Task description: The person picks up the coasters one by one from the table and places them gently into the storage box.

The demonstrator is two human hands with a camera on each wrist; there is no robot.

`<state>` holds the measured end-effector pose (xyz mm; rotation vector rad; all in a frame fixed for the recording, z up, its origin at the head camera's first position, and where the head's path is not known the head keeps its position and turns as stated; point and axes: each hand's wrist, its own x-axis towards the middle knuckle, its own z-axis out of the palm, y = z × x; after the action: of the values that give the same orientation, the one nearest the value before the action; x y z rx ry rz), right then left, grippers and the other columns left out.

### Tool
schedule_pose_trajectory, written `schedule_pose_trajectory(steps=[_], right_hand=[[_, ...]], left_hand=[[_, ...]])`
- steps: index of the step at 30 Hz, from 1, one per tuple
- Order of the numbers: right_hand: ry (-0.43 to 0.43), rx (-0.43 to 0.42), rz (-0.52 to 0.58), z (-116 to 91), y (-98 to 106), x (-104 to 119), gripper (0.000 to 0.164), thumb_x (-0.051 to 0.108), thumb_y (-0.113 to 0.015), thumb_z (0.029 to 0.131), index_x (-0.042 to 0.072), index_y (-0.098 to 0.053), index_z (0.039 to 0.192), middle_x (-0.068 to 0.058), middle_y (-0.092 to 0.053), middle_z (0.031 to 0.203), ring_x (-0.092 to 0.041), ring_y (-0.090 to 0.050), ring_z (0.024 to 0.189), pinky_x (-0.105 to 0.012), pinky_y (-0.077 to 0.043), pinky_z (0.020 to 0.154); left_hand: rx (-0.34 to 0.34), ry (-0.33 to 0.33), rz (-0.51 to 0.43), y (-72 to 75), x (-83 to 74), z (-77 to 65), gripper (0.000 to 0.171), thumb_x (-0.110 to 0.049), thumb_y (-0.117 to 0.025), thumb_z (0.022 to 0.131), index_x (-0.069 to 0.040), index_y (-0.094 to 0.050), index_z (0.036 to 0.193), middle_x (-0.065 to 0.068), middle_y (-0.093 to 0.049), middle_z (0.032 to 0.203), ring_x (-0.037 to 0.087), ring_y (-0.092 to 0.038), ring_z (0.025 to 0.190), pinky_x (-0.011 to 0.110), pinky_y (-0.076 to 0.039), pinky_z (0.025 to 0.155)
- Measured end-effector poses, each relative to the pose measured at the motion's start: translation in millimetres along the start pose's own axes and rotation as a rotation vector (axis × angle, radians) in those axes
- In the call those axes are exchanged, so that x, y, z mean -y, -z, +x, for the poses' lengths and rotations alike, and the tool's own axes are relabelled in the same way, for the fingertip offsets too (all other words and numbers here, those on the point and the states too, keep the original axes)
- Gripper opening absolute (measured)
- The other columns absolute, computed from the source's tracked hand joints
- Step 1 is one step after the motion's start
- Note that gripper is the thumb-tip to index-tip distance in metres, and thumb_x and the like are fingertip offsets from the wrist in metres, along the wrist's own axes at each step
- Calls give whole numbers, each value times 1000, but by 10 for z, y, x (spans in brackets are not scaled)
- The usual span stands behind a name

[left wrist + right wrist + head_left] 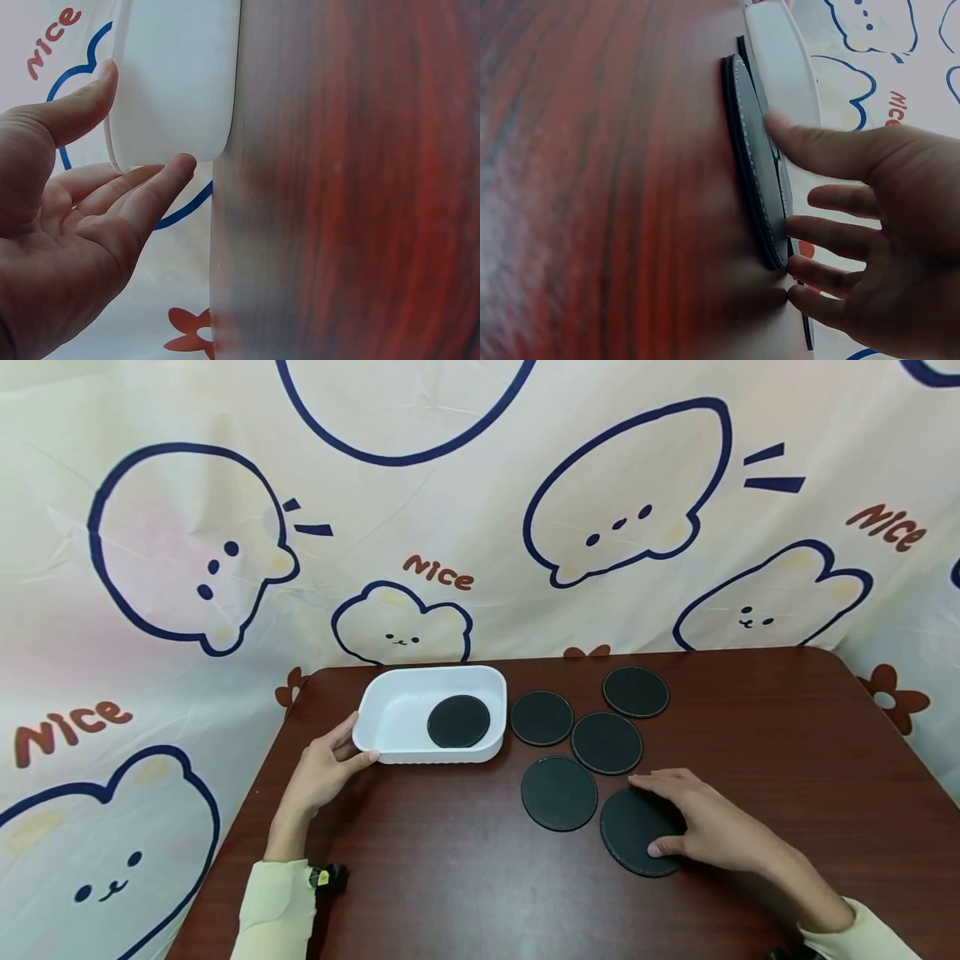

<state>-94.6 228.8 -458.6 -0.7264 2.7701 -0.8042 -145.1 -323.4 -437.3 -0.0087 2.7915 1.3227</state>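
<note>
A shallow white plastic tray point(401, 714) stands at the back left of the dark table, with one round black coaster point(458, 722) inside. My left hand point(322, 768) grips the tray's left end, thumb at the near corner and fingers round the end wall; in the left wrist view the thumb lies along the rim. On the right, my right hand point(701, 818) spreads over the nearest black coaster point(633, 831), which has pale edge stitching. Its thumb and fingertips touch the coaster near opposite sides, fingers extended and loosely bent in the right wrist view.
Several more black coasters lie flat between tray and right hand: one beside the tray point(542, 718), one behind point(635, 692), one in the middle point(607, 743) and one nearer point(559, 793). A printed cloth point(495, 527) hangs behind the table point(465, 868).
</note>
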Motion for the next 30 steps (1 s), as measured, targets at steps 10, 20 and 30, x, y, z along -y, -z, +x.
schedule_pose_trajectory(steps=[10, 20, 30], right_hand=[[-2, 2, -4, 19, -28, -16, 79, 21, -98, 77, 19, -64, 148, 1, -64, 141, -23, -54, 128, -42, -56, 99], [-49, -144, 69, 38, 67, -93, 82, 24, -102, 71, 15, -66, 145, -3, -71, 127, -23, -72, 112, -36, -62, 88], [-86, -108, 120, 63, 243, -210, 56, 29, -94, 83, 17, -71, 132, 7, -76, 100, 0, -69, 86, -23, -56, 73]], left_hand=[[-6, 1, 13, -6, 47, 9, 88, -19, -79, 100, -8, -26, 170, 25, -38, 169, 41, -55, 145, 52, -52, 108], [-3, -5, 11, -10, 44, 32, 88, -20, -79, 100, -7, -27, 170, 25, -38, 170, 41, -55, 145, 49, -53, 108], [3, 8, -4, -3, 33, 19, 89, -19, -79, 100, -7, -26, 170, 26, -38, 169, 42, -55, 145, 50, -53, 107]])
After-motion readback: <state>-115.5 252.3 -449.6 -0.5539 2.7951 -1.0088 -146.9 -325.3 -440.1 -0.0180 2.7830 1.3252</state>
